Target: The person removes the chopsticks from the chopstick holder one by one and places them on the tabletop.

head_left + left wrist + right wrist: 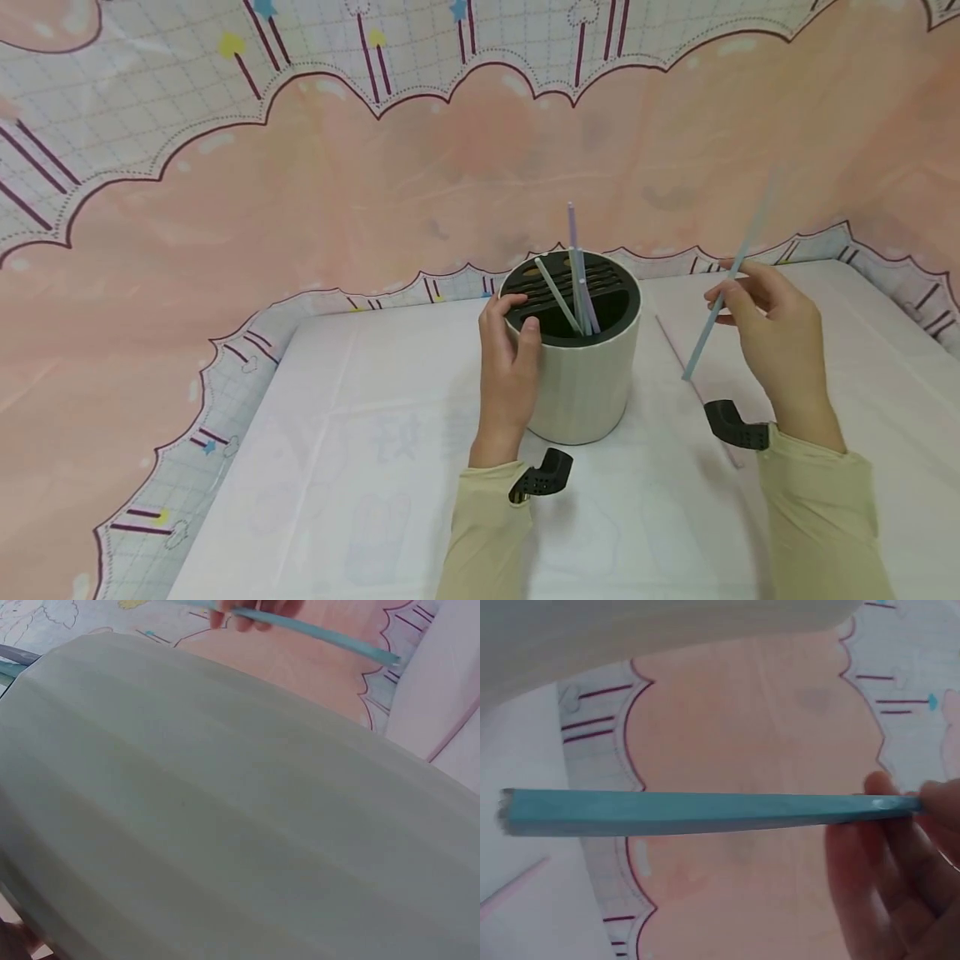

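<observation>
Upright on the white table stands a cream pen holder (pixel 588 392) with a black slotted top (pixel 525 292). My left hand (pixel 506 358) grips its left side near the rim, thumb at the front edge; in the left wrist view the ribbed wall (pixel 225 795) fills most of the picture. Several pale straws (pixel 556 293), greenish and purple, lean in the larger front opening. To the right of the holder, my right hand (pixel 780 333) pinches a light blue straw (pixel 702 346) between thumb and fingers. The straw slants above the table, its lower end (pixel 525 813) pointing toward the holder's side.
A thin pink straw (pixel 712 421) lies on the white table (pixel 360 433), just right of the holder and below the right hand. Behind the table hangs a peach patterned cloth (pixel 420 200) with scalloped borders.
</observation>
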Motion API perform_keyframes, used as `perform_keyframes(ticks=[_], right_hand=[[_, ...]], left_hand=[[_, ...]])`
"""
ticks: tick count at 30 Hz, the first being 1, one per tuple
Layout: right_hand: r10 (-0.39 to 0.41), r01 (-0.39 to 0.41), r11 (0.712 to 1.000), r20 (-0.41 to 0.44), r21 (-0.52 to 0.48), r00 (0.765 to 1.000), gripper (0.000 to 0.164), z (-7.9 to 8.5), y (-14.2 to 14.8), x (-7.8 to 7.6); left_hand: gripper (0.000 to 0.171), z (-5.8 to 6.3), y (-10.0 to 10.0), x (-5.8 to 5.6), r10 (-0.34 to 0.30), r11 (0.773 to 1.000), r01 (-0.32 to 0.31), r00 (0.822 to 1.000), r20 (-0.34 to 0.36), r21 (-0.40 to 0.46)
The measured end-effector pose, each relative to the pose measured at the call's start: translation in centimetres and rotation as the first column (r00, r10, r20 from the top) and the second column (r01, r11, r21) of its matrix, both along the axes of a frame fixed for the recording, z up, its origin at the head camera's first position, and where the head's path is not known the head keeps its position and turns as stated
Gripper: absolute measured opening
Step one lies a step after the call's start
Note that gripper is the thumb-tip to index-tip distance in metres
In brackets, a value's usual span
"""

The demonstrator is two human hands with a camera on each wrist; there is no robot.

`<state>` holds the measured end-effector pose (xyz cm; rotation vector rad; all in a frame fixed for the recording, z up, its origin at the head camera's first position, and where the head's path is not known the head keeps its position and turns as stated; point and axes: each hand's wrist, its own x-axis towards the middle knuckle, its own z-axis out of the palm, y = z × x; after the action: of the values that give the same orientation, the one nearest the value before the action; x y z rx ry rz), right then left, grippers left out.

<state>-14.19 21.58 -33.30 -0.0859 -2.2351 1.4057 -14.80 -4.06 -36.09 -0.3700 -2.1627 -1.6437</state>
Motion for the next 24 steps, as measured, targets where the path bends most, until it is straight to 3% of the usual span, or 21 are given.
perform_keyframes(ticks=[4, 9, 17, 24], right_hand=[[0.001, -0.020, 0.982, 0.104, 0.187, 0.995, 0.031, -1.0, 0.1, -0.5], [0.040, -0.097, 0.954, 0.199, 0.282, 0.979, 0.034, -2.2, 0.6, -1.0], [0.117, -0.254, 0.913, 0.392, 0.318, 0.912, 0.037, -3.7, 1.4, -1.6], [0.140, -0.333, 0.891, 0.512, 0.307, 0.847, 0.051, -4.7, 1.9, -2.2]], left_hand=[[0.037, 0.0, -0.1, 0.0, -0.008, 1.000, 0.008, 1.000, 0.001, 0.009], [0.037, 0.0, -0.1, 0.0, -0.014, 1.000, 0.014, 1.000, 0.006, 0.008], [0.039, 0.0, -0.2, -0.1, -0.018, 1.000, 0.018, 1.000, 0.003, 0.006], [0.039, 0.0, -0.2, -0.1, -0.019, 1.000, 0.019, 1.000, 0.018, 0.004]])
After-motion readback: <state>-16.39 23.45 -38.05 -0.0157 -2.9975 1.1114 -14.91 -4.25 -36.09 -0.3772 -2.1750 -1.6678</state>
